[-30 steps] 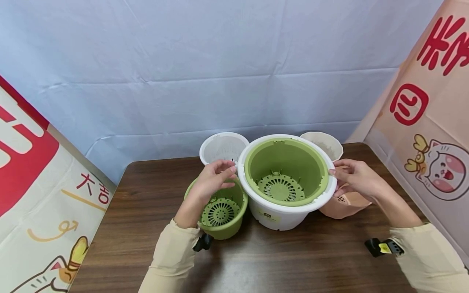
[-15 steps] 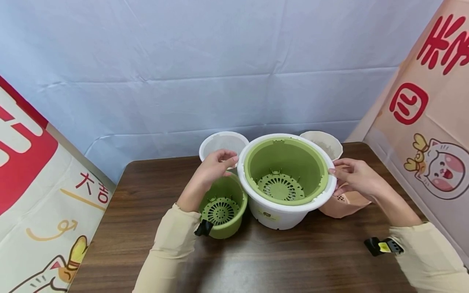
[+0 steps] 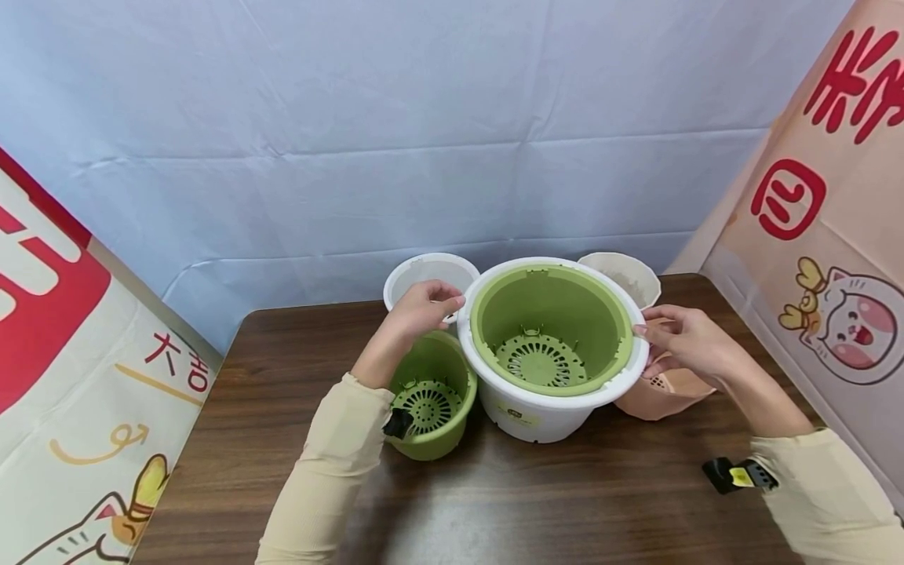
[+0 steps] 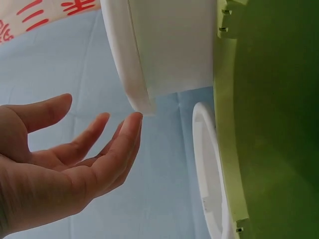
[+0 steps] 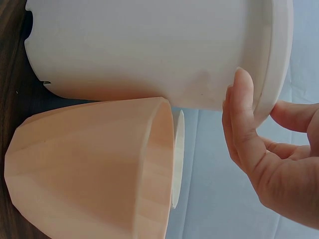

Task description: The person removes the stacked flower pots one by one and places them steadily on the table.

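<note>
A large white flowerpot (image 3: pixel 538 417) with a green slotted liner (image 3: pixel 554 314) nested inside stands mid-table. My right hand (image 3: pixel 681 345) pinches the right side of its rim, thumb on the edge and fingers underneath, as the right wrist view shows. At the left side of that rim my left hand (image 3: pixel 424 308) stands with loosely bent fingers; a fingertip is at the rim (image 4: pixel 142 102), and whether it touches I cannot tell. The left thumb is apart from the rim. Below the left wrist is a smaller green pot (image 3: pixel 439 441) with a slotted bottom, partly hidden by the forearm.
Behind the left hand stands a white pot (image 3: pixel 438 271). To the right are a pink faceted pot (image 3: pixel 660 402), partly behind the right hand, and a cream pot (image 3: pixel 625 275) at the back. A blue-grey cloth (image 3: pixel 424 141) hangs behind the wooden table (image 3: pixel 565 502).
My left hand has moved away from over the small green pot, up and slightly right to the large pot's rim. My right hand and the pots have stayed put.
</note>
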{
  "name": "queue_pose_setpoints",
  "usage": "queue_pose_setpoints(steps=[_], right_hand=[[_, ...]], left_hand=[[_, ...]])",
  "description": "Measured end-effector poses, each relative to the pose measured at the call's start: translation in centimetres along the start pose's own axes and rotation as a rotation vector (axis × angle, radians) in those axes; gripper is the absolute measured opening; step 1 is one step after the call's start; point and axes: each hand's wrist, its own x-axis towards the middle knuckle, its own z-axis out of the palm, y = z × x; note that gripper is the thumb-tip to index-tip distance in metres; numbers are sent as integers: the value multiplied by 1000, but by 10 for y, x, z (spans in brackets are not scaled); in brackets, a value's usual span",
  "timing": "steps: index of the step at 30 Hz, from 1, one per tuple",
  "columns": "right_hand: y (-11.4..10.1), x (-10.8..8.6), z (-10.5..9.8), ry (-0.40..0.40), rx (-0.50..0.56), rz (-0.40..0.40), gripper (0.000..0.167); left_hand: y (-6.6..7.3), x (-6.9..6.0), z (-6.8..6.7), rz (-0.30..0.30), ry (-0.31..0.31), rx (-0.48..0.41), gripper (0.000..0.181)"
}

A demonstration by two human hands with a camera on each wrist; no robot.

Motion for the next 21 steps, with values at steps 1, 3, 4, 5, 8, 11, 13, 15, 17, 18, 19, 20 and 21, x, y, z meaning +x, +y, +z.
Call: queue_pose_setpoints(steps=[1, 3, 4, 5, 8, 11, 13, 15, 17, 18, 19, 20, 21], right_hand=[[0, 0, 0, 0, -1, 0, 39], [0, 0, 0, 1, -1, -1, 39], [0, 0, 0, 1, -1, -2, 39], [0, 0, 0, 2, -2, -3, 39], [0, 0, 0, 4, -5, -5, 39], [0, 0, 0, 5, -5, -2, 39], [0, 0, 0, 4, -2, 1, 39], [0, 0, 0, 4, -1, 2, 39], [0, 0, 0, 5, -2, 1, 39], [0, 0, 0, 5, -4, 1, 39], [0, 0, 0, 6, -6, 0, 39], [0, 0, 0, 7, -7, 0, 39], [0, 0, 0, 6, -6, 0, 38]], left_hand=[[1, 1, 0, -6, 2, 32, 28], [4, 4, 1, -16, 5, 94, 29], [5, 6, 1, -20, 5, 119, 29], [6, 7, 2, -25, 4, 143, 29], [9, 12, 4, -35, -1, 193, 27], [10, 15, 5, -33, -6, 240, 25], [11, 16, 6, -25, -3, 277, 25], [12, 17, 8, -9, 4, 325, 25], [13, 17, 9, 2, 14, 371, 25], [14, 17, 10, 6, 18, 391, 25], [14, 18, 10, 9, 23, 411, 25], [15, 18, 11, 11, 29, 431, 26], [15, 19, 12, 10, 33, 445, 26]])
